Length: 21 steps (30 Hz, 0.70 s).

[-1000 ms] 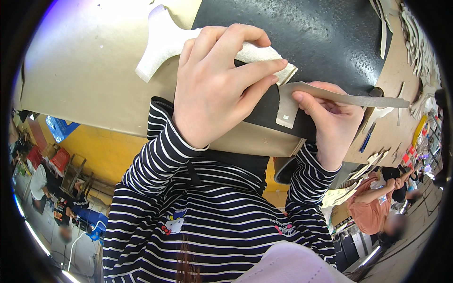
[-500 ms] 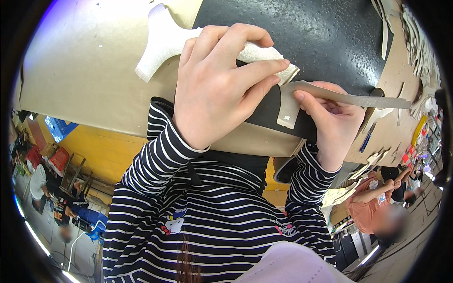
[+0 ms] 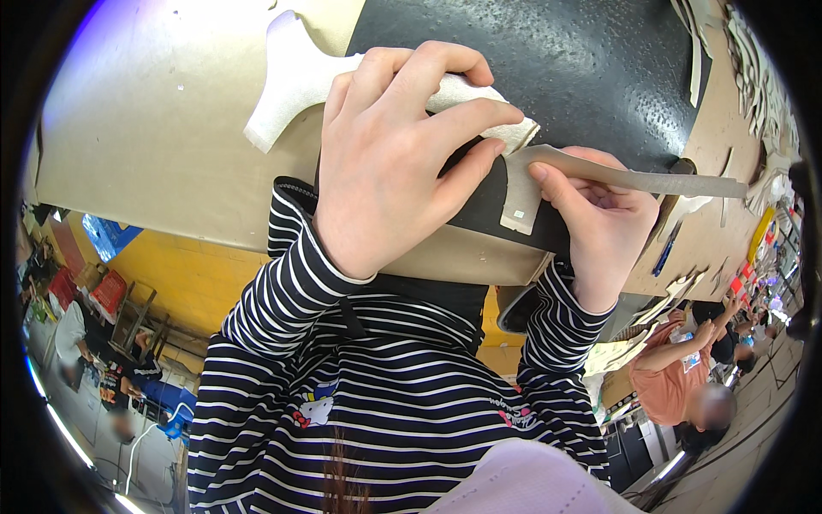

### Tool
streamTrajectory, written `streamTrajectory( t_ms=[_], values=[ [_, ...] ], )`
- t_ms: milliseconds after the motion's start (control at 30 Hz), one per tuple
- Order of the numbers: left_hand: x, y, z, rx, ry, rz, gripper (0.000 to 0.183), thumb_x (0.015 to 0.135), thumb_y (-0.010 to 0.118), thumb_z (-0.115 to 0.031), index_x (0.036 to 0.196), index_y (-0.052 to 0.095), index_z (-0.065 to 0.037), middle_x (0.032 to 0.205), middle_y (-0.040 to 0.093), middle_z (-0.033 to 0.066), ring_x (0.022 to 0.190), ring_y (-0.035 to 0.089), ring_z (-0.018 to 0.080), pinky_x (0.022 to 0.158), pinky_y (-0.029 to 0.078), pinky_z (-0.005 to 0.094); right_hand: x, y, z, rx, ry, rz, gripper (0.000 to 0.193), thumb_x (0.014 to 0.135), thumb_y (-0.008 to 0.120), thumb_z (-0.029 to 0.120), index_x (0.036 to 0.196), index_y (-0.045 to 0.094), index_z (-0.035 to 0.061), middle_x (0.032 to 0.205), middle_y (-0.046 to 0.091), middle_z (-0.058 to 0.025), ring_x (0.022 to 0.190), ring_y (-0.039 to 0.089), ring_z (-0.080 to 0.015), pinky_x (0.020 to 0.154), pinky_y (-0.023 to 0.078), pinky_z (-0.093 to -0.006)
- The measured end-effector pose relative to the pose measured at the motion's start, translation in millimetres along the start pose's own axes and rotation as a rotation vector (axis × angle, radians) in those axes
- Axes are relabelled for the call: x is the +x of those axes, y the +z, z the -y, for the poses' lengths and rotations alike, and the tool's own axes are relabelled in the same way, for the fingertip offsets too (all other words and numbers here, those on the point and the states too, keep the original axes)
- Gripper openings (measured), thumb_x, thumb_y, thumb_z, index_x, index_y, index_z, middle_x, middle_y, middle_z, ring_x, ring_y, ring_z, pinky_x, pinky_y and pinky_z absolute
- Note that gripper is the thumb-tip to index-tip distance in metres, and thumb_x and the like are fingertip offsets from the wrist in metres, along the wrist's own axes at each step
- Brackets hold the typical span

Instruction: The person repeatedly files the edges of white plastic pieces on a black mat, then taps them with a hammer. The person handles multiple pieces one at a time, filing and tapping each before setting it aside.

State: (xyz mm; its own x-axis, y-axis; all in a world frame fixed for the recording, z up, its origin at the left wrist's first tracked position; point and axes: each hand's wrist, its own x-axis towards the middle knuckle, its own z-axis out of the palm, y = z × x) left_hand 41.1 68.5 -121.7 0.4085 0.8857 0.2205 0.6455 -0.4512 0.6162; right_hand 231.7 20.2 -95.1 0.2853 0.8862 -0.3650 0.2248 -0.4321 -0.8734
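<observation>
A white, soft-looking cut piece with forked arms lies across the tan and black work surface. My left hand is over its longer arm, fingers curled, with thumb and index fingertip at the tip of that arm. Part of the piece is hidden beneath this hand. My right hand pinches a thin grey-beige cut piece between thumb and fingers. One leg of it hangs down at the mat's near edge, and its long strip stretches off to the right. The two pieces meet or nearly meet between my hands.
A black mat covers part of the tan table. Many pale cut pieces are heaped at the far right, near a blue pen. A person in an orange shirt sits at the right; others are at the left.
My right hand and the grey-beige piece have shifted very slightly left. My left thumb has drawn back a little. The person in orange has moved their arms.
</observation>
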Motion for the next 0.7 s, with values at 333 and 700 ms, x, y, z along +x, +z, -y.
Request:
streamTrajectory(
  t_ms=[333, 700],
  values=[
    [1.1, -2.8, -4.0, -0.012, -0.033, 0.051, 0.031, 0.073, 0.081, -0.02, 0.104, 0.077, -0.022, 0.117, 0.06, -0.0047, 0.103, 0.05, 0.0189, 0.088, 0.039, 0.0338, -1.1, 1.7, -0.1, 0.018, -0.008, -0.011, 0.021, 0.081, 0.08, -0.002, 0.099, 0.073, -0.0067, 0.075, 0.068, -0.0012, 0.065, 0.058, -0.0026, 0.059, 0.045, -0.0159],
    [3.0, -4.6, -10.8, -0.027, -0.106, 0.098, 0.031, 0.072, 0.081, -0.017, 0.103, 0.077, -0.022, 0.12, 0.058, -0.0053, 0.103, 0.048, 0.018, 0.092, 0.034, 0.0346, 0.4, 0.0, 0.9, -0.031, -0.052, 0.009, 0.016, 0.081, 0.08, -0.001, 0.095, 0.074, -0.005, 0.074, 0.069, -0.0014, 0.065, 0.061, -0.0039, 0.06, 0.047, -0.0164]
  ],
)
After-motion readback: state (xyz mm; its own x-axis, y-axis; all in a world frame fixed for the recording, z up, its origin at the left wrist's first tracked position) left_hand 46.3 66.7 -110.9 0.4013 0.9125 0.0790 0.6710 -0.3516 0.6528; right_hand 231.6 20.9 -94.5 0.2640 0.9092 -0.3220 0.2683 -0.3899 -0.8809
